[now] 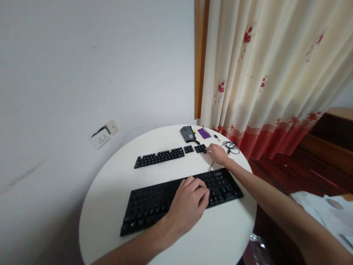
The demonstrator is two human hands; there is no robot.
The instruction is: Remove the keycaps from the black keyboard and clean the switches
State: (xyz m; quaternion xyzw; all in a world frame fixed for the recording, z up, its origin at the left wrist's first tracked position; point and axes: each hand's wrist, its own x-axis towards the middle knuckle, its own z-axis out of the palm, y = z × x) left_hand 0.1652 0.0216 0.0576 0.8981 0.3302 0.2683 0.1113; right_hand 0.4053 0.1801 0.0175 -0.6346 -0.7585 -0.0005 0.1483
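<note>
A black keyboard [154, 197] lies across the front of a round white table [107, 198]. Much of its left part shows key positions without raised caps. My left hand [190, 198] rests over the keyboard's middle, its fingers curled and bunched; whatever is under the fingertips is hidden. Farther back, loose black keycaps stand in rows: a long group [160, 157], a small group [189, 149] and a right-hand group [200, 148]. At the right end of that last group, my right hand [217, 153] has thumb and forefinger closed on a keycap.
Behind the keycaps lie a grey pouch [188, 134], a purple cloth [204, 133] and a small black item [216, 136]. A coiled cable [231, 146] sits near the table's right edge. A wall socket [100, 138] is at left, a flowered curtain [248, 92] at right.
</note>
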